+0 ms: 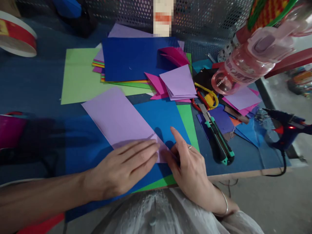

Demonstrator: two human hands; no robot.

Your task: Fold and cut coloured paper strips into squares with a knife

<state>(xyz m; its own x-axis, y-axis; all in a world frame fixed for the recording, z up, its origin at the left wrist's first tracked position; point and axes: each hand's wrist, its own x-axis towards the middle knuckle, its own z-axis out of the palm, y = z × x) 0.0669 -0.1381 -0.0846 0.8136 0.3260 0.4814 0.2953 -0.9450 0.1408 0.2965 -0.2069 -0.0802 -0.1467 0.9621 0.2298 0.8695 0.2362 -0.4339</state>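
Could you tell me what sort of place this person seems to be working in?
Most likely a paper-craft workbench. Stacked coloured paper covers the blue table, a utility knife and a glue gun lie to the right, and both hands press a lilac sheet flat.

craft worktable | coloured paper sheets [136,58] | utility knife [216,136] | glue gun [287,128]

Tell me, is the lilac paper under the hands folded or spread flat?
Folded. The lilac paper forms a narrow strip, and both hands, left and right, press its near corner.
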